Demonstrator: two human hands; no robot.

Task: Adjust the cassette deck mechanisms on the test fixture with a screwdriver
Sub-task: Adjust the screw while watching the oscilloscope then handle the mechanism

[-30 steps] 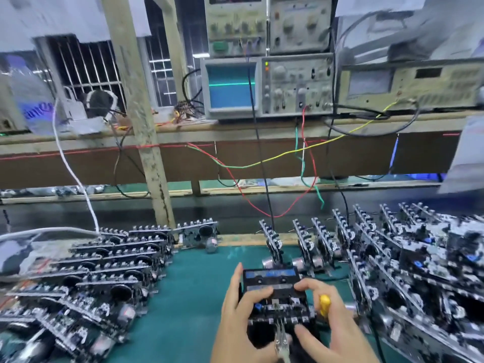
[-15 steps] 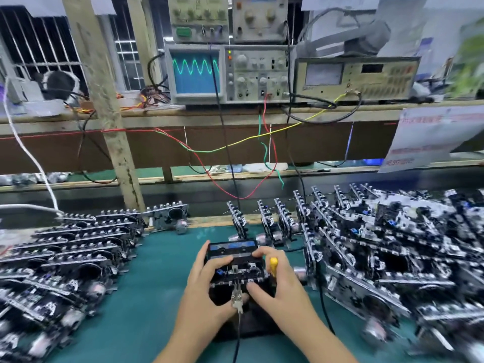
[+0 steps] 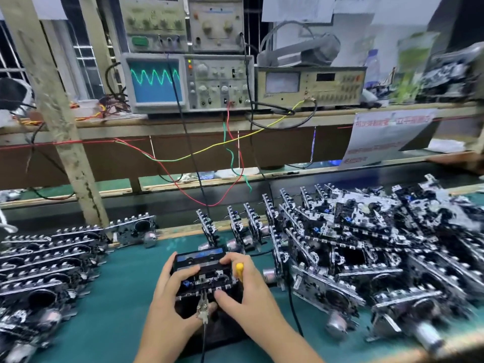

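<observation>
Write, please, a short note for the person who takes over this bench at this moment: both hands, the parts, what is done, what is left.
Left hand grips the cassette deck mechanism on the test fixture.
Right hand also holds it, with the yellow-handled screwdriver tucked in its fingers, tip hidden.
Oscilloscope shows a wave.
Mechanisms are piled left and right; which are finished I cannot tell.
Left: adjust this one.
</observation>
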